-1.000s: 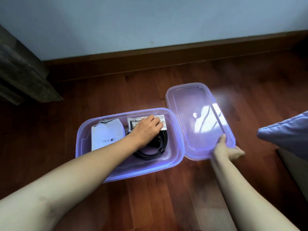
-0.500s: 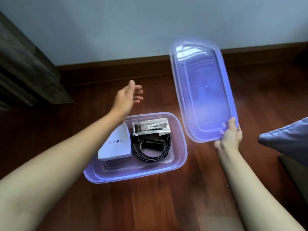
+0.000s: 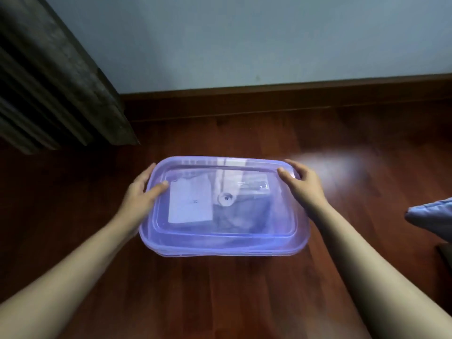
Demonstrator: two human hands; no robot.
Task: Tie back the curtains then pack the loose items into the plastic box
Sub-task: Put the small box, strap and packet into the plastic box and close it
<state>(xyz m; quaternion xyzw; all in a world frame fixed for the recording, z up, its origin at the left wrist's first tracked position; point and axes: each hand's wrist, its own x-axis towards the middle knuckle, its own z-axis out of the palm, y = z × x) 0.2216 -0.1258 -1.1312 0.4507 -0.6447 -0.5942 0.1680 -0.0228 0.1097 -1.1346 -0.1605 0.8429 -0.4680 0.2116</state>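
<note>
Lid (image 3: pixel 227 226) edges — left hand (image 3: pixel 141 193), right hand (image 3: pixel 302 184)

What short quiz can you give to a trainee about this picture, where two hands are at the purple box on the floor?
1. True or false: the lid lies on top of the plastic box.
2. Where is the left hand? A: at the left end of the lid, thumb on top. B: inside the box. C: in the air, well above the lid.
3. Which flat thing shows through the lid, on the left side inside the box?

Key: 1 true. 2 A. 3 the white packet.
</note>
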